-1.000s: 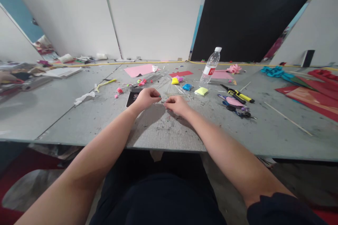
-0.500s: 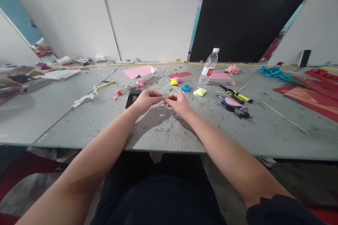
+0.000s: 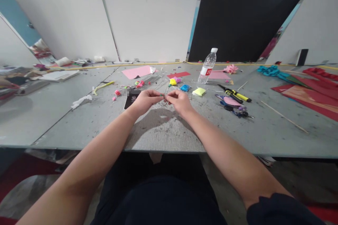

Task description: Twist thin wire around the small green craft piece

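Observation:
My left hand (image 3: 145,100) and my right hand (image 3: 177,100) meet over the middle of the grey table (image 3: 79,119), fingers pinched together. Between the fingertips is a thin wire-like stem with a tiny green bit (image 3: 161,95); it is too small to name surely. Just beyond the hands lie clear plastic wrap and thin wires (image 3: 155,82), small pink flowers (image 3: 140,84), and lumps of yellow clay (image 3: 173,82) and blue clay (image 3: 185,87). A dark phone (image 3: 130,99) lies beside my left hand.
A water bottle (image 3: 207,66) stands behind to the right, near pink paper (image 3: 137,71) and a yellow sticky pad (image 3: 199,91). Yellow-black cutters (image 3: 235,95) and scissors (image 3: 236,109) lie right. Red paper sheets (image 3: 311,95) and a wooden stick (image 3: 283,116) are far right. White and black boards (image 3: 148,21) stand behind.
My right hand has moved left and slightly up to meet my left hand; the gap between them has closed. The view has shifted a little.

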Demonstrator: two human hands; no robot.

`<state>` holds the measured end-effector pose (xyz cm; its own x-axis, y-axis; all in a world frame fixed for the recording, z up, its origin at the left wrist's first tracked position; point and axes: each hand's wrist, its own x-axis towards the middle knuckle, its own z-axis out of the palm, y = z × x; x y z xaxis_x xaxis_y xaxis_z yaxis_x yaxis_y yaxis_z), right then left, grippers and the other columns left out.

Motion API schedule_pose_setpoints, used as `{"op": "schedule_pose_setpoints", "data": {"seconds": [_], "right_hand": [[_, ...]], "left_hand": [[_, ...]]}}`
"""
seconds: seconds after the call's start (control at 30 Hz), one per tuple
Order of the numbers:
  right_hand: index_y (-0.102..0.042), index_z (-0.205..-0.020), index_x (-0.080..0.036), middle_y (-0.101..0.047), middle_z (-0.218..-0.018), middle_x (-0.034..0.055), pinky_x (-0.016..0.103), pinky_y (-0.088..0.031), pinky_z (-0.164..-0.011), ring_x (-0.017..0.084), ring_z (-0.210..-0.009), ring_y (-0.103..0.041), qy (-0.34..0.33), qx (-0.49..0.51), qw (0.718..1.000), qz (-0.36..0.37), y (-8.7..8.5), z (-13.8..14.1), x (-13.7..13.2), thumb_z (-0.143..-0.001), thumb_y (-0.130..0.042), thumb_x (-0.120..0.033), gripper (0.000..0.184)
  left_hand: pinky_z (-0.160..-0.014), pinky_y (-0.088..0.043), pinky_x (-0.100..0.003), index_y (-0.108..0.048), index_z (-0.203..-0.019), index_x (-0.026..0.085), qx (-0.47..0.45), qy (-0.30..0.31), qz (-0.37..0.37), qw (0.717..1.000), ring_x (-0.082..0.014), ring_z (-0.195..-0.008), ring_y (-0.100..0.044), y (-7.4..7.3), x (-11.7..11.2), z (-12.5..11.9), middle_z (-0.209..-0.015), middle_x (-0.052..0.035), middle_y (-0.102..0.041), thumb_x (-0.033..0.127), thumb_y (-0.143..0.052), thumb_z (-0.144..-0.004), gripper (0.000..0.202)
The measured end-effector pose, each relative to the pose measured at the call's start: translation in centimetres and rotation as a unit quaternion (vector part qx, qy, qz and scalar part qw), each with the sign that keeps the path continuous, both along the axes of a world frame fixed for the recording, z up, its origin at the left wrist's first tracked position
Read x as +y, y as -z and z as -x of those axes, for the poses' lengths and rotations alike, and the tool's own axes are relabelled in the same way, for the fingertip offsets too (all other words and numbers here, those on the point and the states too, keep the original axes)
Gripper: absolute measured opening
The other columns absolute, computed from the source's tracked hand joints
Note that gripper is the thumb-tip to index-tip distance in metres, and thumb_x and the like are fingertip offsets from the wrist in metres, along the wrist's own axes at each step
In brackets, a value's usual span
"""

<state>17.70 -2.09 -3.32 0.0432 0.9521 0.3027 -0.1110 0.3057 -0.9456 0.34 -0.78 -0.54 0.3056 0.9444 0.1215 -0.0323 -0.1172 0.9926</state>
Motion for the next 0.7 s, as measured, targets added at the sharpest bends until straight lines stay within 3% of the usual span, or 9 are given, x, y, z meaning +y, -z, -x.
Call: {"op": "schedule_pose_setpoints", "data": {"seconds": [0.2,0.37,0.7], "right_hand": [[-0.065,-0.073,-0.022,-0.07,-0.067,-0.0005,0.031,-0.049,-0.065,0.018,-0.068,-0.068,-0.033,0.094,0.994,0.045,0.06,0.07,0.18,-0.052,-0.09,-0.034,0.035],[-0.066,-0.069,-0.021,-0.069,-0.067,-0.0012,0.031,-0.049,-0.068,0.015,-0.066,-0.065,-0.079,0.153,0.982,0.077,-0.37,0.05,-0.02,-0.051,-0.088,-0.031,0.03],[-0.067,-0.073,-0.02,-0.068,-0.071,-0.0013,0.031,-0.048,-0.067,0.014,-0.068,-0.064,-0.09,0.151,0.982,0.068,-0.59,0.01,-0.32,-0.049,-0.093,-0.033,0.038]], "left_hand": [[-0.066,-0.042,-0.028,-0.074,-0.081,0.014,-0.001,0.022,-0.017,1.0,-0.0135,-0.07,-0.065,0.1,0.18,0.06,-0.075,-0.0038,-0.074,0.024,-0.088,-0.065,0.023],[-0.062,-0.04,-0.026,-0.075,-0.081,0.015,-0.007,0.028,-0.011,1.0,-0.0114,-0.066,-0.062,-0.17,0.15,0.1,-0.073,-0.0027,-0.074,0.023,-0.089,-0.063,0.024],[-0.07,-0.048,-0.028,-0.074,-0.081,0.014,0.007,0.029,-0.043,0.999,-0.0124,-0.07,-0.065,-0.14,0.23,0.06,-0.075,-0.0028,-0.074,0.023,-0.088,-0.065,0.022]]}}
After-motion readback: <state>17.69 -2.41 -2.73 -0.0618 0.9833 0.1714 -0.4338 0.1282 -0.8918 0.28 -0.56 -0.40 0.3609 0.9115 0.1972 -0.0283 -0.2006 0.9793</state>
